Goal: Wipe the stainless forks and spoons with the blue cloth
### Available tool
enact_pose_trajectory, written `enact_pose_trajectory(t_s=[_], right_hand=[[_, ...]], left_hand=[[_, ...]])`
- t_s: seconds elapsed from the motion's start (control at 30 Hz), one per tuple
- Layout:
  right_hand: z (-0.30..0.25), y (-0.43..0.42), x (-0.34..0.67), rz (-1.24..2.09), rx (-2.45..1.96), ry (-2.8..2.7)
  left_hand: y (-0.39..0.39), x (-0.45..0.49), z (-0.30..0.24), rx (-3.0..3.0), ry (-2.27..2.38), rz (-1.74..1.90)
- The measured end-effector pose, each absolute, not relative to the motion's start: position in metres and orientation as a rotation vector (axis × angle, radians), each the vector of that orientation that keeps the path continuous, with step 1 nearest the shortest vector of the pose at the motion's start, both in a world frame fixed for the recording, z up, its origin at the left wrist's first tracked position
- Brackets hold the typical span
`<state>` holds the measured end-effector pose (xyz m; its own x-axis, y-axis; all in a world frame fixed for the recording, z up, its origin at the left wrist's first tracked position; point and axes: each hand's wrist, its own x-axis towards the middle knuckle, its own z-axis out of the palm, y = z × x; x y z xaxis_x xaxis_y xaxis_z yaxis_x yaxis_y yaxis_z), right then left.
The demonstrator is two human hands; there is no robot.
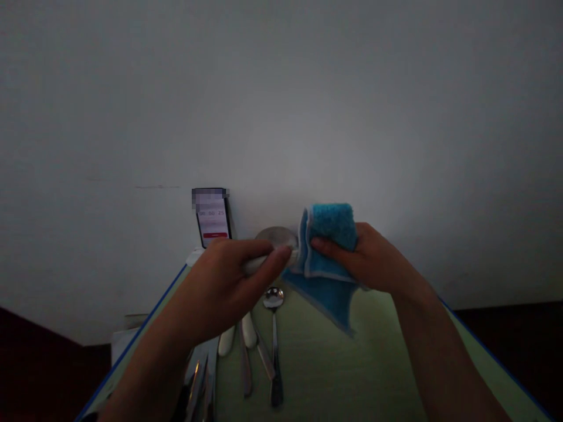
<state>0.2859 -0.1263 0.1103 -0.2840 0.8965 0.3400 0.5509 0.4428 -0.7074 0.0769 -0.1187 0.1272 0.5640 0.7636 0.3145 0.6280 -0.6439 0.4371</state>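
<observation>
My left hand (237,272) is closed around the pale handle (255,265) of a utensil, thumb along its top. The far part of that utensil goes into a folded blue cloth (332,225) with white edging, so its kind is hidden. My right hand (365,255) grips the cloth, thumb in front, and one corner hangs down over the table. Below my hands lies a metal spoon (273,298) with a dark handle end. Left of it are utensils with white handles (248,331) and metal blades.
A phone (213,217) showing a timer leans on the wall at the back left. A round grey dish or lid (277,235) stands behind my left hand. Several metal utensils (196,384) lie at the near left of the green table (343,375), which has blue edges.
</observation>
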Motion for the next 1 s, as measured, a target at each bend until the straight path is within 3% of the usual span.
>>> enact_pose_trajectory(t_s=[0.23, 0.37, 0.67, 1.0], right_hand=[[0.1, -0.113, 0.274, 0.25, -1.334, -1.403], [0.092, -0.107, 0.277, 0.249, -1.316, -1.211], [0.097, -0.109, 0.291, 0.806, -1.395, -1.892], [0.103, -0.117, 0.301, 0.756, -1.44, -2.114]], left_hand=[[-0.126, 0.099, 0.119, 2.362, 1.202, 0.87], [-0.13, 0.112, 0.11, 2.357, 1.14, 0.857], [-0.094, 0.085, 0.101, 2.297, 1.211, 0.837], [-0.097, 0.088, 0.093, 2.292, 1.029, 0.706]])
